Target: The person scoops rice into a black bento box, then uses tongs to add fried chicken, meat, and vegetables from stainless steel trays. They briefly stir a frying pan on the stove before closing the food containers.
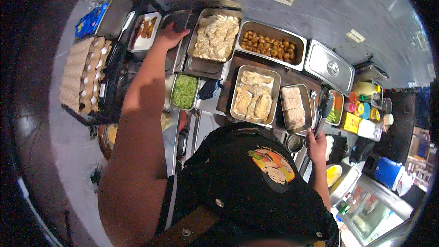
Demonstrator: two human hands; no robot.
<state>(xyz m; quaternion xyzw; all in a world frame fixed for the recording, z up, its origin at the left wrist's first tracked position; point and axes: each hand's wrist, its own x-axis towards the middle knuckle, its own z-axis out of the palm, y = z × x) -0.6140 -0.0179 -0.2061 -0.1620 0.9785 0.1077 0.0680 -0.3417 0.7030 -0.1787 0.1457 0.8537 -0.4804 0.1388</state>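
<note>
We look down on a bench (292,75) set with metal trays. We see the left hand (170,37) reaching to its far side, the grip empty and fairly wide, thumb and fingers apart, between a white container (141,44) of browned pieces and a deep tray (224,12) of pale, floured pieces; we cannot tell whether it touches the metal beneath. We find the right hand (316,146) nearer the body, its grip closed around a long dark utensil (322,121) resembling tongs, which points away just beside a narrow tray (308,110) of pale blocks. Between the hands we note a tray of pale fillets (254,98) and, to its left, shredded greens (184,91). Beyond, we observe small brown balls (270,45) beside a steel lid (320,61); at far left, stacked egg cartons (75,77).
</note>
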